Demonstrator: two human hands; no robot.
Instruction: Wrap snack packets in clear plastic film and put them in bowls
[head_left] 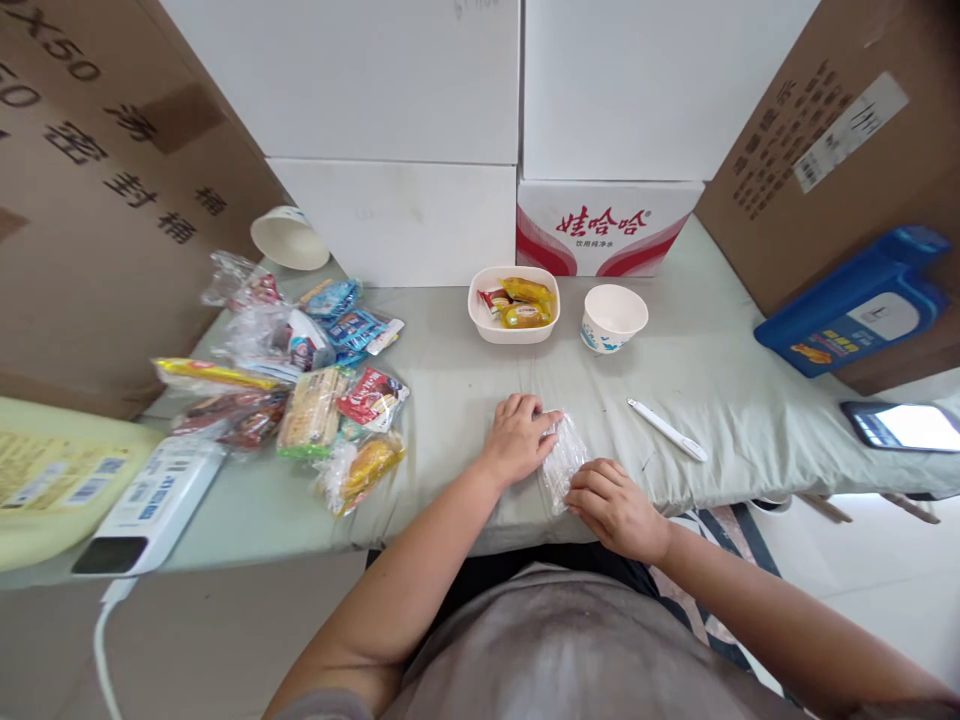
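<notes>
Both my hands grip a small clear plastic packet (562, 455) at the near edge of the cloth-covered table (450, 350). My left hand (517, 438) pinches its upper end, my right hand (613, 505) pinches its lower end. What is inside the packet I cannot make out. Behind it stands a white rectangular bowl (514, 305) holding wrapped snacks, and a white paper cup (613, 318) stands to its right. A white pen-like tool (667, 430) lies right of my hands.
A heap of several snack packets (300, 390) covers the table's left. A tipped paper cup (289, 238), a white power bank (150, 505), a blue bottle (855, 305) and a lit phone (904, 427) lie around. Cardboard and white boxes (405, 120) wall the back.
</notes>
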